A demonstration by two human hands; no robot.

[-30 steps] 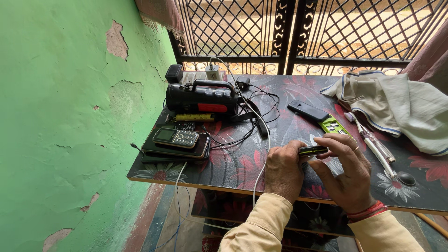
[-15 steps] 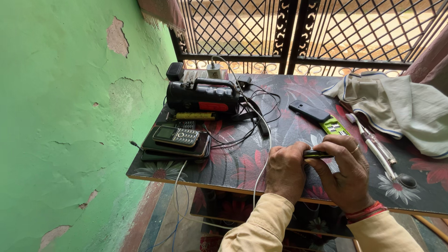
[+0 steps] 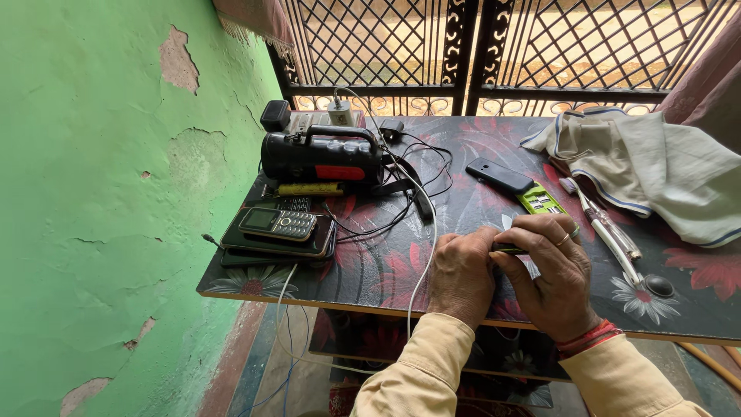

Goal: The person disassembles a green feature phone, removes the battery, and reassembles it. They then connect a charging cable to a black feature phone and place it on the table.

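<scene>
We see a green wall (image 3: 93, 216), a dark table (image 3: 386, 262) with red and white flowers, a black torch (image 3: 324, 154) with red label, and a white cloth (image 3: 656, 170) with blue stripes.

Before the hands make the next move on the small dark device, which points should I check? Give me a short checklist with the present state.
1. Both hands on the small dark device: left hand and right hand pinch it. Ok.
2. Device resting on the table: cannot tell, fingers hide it.
3. White cable clear of the left hand: not ok, it runs beside it.
4. Green circuit board clear of fingers: ok, just beyond them.
5. Screwdrivers within reach, right side: ok.
</scene>
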